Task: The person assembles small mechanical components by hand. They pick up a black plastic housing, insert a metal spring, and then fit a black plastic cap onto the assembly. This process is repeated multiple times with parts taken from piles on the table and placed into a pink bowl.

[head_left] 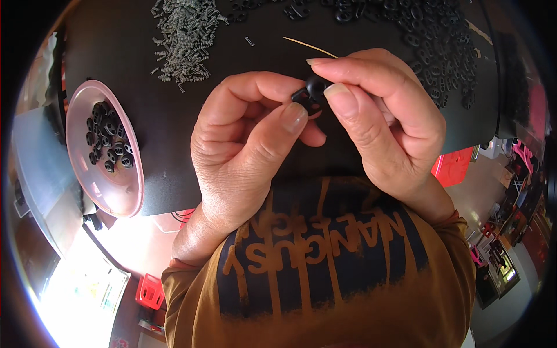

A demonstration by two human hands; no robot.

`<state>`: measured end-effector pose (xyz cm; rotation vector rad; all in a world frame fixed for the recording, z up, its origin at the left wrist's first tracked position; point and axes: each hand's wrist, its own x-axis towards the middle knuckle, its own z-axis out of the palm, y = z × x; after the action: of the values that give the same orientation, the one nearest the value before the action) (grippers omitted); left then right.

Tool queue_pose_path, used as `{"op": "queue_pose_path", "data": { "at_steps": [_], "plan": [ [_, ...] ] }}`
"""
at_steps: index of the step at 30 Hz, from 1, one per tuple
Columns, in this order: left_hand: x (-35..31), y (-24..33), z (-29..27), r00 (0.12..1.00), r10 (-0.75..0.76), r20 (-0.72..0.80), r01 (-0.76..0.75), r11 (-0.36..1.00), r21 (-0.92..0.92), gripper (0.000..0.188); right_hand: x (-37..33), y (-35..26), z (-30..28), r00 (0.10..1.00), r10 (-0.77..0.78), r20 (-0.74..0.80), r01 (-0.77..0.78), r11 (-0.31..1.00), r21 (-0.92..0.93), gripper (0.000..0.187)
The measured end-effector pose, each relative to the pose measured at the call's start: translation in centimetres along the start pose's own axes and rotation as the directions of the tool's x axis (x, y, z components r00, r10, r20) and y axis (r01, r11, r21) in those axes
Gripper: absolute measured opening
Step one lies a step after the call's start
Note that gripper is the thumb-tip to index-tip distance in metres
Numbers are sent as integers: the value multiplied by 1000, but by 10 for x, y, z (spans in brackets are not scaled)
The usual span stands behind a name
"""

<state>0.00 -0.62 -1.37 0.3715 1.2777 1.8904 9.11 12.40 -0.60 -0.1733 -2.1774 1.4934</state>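
Observation:
In front of my chest, my left hand [241, 130] pinches a small black plastic cord lock [301, 96] between thumb and forefinger. My right hand [391, 119] meets it from the other side, its thumb and forefinger closed at a rounded black piece [316, 86] that touches the cord lock. Whether the two pieces are joined, I cannot tell, since fingertips cover part of them. A thin, pale wooden stick [307, 45] pokes out to the upper left from behind the right forefinger; its other end is hidden by that hand.
A heap of small metal springs [185, 40] lies at the far left of the dark table [165, 174], with a lone spring [249, 41] beside it. Black plastic parts [432, 43] spread across the far right. At left, a pink bowl [75, 148] holds several black cord locks [107, 133].

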Motion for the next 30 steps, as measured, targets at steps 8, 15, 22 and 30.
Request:
{"op": "queue_pose_path", "data": {
  "at_steps": [8,15,22,30],
  "plan": [
    [1,-5,-3,990,116,79,-118,993,20,30,-1,0,1,999,-35,-5,35,999,-28,23],
    [1,-6,-4,983,140,122,-147,988,52,36,0,5,-3,989,-141,43,144,984,-104,26],
    [0,-6,-6,982,112,153,-110,994,-20,38,-1,14,0,977,-201,68,206,976,-65,36],
    [0,-7,-10,967,142,214,-126,988,-84,38,0,16,-1,967,-236,102,246,964,-100,38]
  ]
}}
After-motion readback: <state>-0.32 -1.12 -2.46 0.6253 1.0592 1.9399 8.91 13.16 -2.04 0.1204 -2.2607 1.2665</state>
